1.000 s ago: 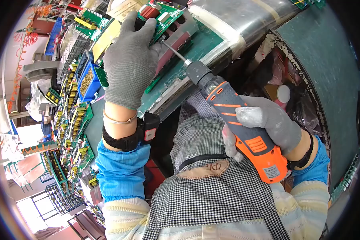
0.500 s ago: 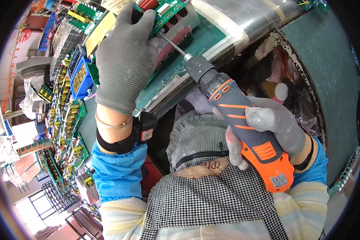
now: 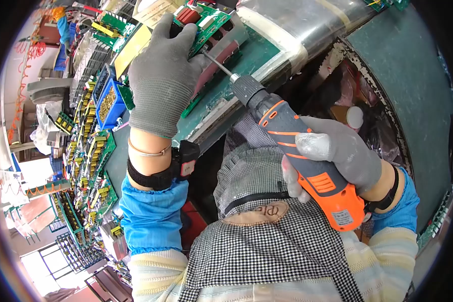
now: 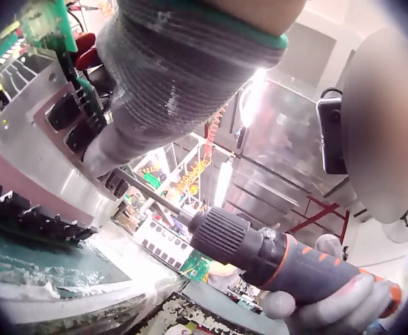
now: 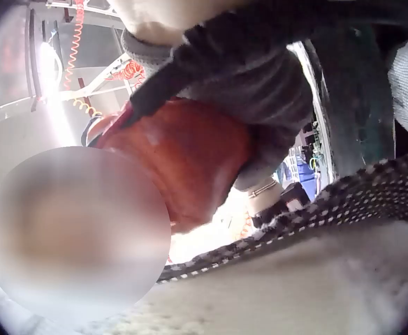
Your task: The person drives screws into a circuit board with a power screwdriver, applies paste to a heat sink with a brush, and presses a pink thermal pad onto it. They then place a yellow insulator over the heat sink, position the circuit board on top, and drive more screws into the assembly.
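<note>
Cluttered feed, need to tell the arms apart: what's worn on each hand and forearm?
Grey knit gloves cover the left hand and right hand. Each wrist has a black strap; the left one carries a small black unit with a red mark, beside a thin band. Blue sleeve covers sit over pale striped sleeves on both arms.

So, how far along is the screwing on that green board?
Done: the green circuit board sits on its metal bracket. In hand: the left hand presses it while the right hand holds the electric screwdriver, bit against it. Left: unclear; brass parts fill a blue bin.
</note>
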`<state>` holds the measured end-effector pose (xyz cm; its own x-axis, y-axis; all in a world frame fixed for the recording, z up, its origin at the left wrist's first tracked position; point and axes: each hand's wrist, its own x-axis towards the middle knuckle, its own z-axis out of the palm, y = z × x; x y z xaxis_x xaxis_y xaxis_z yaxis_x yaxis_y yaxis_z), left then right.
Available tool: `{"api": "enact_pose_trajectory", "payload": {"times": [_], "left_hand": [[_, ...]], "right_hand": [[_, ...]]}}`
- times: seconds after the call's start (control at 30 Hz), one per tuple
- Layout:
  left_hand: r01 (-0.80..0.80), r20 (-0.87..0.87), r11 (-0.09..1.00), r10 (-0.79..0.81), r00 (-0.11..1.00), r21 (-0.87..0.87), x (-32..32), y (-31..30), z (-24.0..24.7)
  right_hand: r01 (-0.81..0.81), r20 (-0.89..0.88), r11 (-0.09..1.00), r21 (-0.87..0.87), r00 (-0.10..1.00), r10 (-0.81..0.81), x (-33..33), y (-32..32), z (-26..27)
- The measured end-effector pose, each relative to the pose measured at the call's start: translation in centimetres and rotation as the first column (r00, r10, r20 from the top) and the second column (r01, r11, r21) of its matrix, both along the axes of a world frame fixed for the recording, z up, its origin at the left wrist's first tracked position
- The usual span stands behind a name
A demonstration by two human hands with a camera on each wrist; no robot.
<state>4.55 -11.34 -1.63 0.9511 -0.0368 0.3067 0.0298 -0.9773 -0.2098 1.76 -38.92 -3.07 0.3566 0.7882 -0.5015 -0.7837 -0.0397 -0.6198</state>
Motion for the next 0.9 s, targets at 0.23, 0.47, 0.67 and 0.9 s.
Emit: {"api": "enact_pose_trajectory", "payload": {"times": [0.23, 0.47, 0.67, 0.9], "left_hand": [[0.005, 0.02, 1.0, -0.006, 1.0, 0.017, -0.1, 0.0, -0.2], [0.167, 0.138, 0.963, -0.14, 0.98, -0.212, -1.0, 1.4, -0.2], [0.269, 0.484, 0.781, 0.048, 0.874, -0.563, -8.3, 4.7, 3.5], [-0.243, -0.251, 0.328, 0.019, 0.968, -0.913, -16.9, 8.7, 0.9]], "right_hand": [[-0.026, -0.049, 1.0, -0.009, 0.998, 0.026, 0.4, 0.0, 0.0], [-0.137, 0.204, 0.991, 0.011, 0.97, 0.132, 0.7, -3.4, -0.7], [0.277, 0.588, 0.93, -0.24, 0.804, -0.087, 6.0, -4.5, -0.3], [0.518, 0.936, 0.78, -0.352, 0.188, 0.298, 20.0, -1.8, -4.5]]}}
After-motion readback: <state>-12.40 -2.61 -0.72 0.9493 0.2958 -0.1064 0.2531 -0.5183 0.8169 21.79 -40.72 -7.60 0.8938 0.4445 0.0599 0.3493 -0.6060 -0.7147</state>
